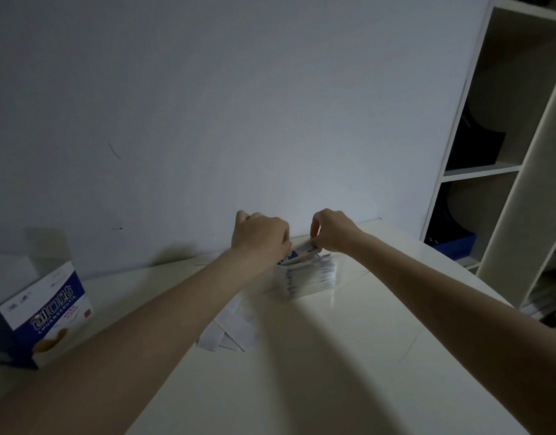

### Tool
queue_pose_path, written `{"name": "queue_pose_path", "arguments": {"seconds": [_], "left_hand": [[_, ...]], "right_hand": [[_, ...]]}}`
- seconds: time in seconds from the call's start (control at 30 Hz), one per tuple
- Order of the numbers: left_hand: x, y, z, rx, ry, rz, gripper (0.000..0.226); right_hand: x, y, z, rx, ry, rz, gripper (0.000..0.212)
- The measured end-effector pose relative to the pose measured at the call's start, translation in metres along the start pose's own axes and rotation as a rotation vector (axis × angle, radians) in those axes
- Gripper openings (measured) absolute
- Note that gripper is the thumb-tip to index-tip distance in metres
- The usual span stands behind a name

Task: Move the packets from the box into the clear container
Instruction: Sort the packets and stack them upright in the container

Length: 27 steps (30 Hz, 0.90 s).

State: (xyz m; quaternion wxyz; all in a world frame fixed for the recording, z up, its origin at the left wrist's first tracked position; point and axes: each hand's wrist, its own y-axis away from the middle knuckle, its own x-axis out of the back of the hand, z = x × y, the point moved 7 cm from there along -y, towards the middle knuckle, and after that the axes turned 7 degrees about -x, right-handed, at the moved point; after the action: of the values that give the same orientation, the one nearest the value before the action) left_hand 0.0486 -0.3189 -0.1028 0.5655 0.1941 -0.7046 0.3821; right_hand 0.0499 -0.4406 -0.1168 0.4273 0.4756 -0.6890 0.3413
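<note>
Reaching out over the pale cream table [348, 356], both of the person's hands meet at the centre of the view, just above the small clear plastic container [311, 279]. The left hand [259, 235] has its fingers curled down onto the left end of a flat white-and-blue paper packet [305, 251], while the right hand [331, 230] pinches the packet's right end between thumb and fingertips; the packet lies tilted across the container's open top. Inside the container a stack of similar packets [314, 274] shows through the wall, blurred. At about eight o'clock from the hands, well apart, stands the blue-and-white cardboard box [47, 315] with its lid flap raised. Several loose white paper slips [231, 331] lie at about seven o'clock, near the container. A white open shelf unit [502, 158] rises at three o'clock.
</note>
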Motion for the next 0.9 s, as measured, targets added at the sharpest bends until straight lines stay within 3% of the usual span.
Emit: {"name": "queue_pose_path", "arguments": {"seconds": [0.1,0.2,0.37,0.47,0.6,0.7,0.8,0.9], "left_hand": [[-0.018,0.002,0.008,-0.045,0.207,-0.16,0.051],[-0.03,0.001,0.006,-0.055,0.244,-0.242,0.058],[-0.031,-0.001,0.01,-0.09,0.277,-0.242,0.06],[-0.029,-0.002,0.011,-0.084,0.29,-0.246,0.059],[-0.009,-0.003,0.003,-0.004,0.398,-0.069,0.049],[0.001,-0.004,-0.004,0.023,0.19,-0.005,0.052],[-0.008,0.001,0.004,-0.11,-0.164,-0.135,0.035],[-0.016,0.006,0.006,-0.136,-0.274,-0.236,0.042]], "right_hand": [[-0.002,-0.003,0.002,-0.002,-0.002,-0.002,0.005],[-0.002,-0.002,0.002,-0.004,0.058,0.014,0.008],[-0.002,0.003,0.0,0.028,0.233,0.086,0.015],[0.005,0.004,0.0,0.02,0.211,0.103,0.019],[0.011,0.004,0.001,0.017,0.218,0.076,0.02],[0.008,0.007,0.003,0.022,0.264,0.014,0.018],[0.002,0.013,0.0,0.028,0.324,-0.032,0.021],[-0.003,0.017,-0.004,0.054,0.399,-0.033,0.022]]}}
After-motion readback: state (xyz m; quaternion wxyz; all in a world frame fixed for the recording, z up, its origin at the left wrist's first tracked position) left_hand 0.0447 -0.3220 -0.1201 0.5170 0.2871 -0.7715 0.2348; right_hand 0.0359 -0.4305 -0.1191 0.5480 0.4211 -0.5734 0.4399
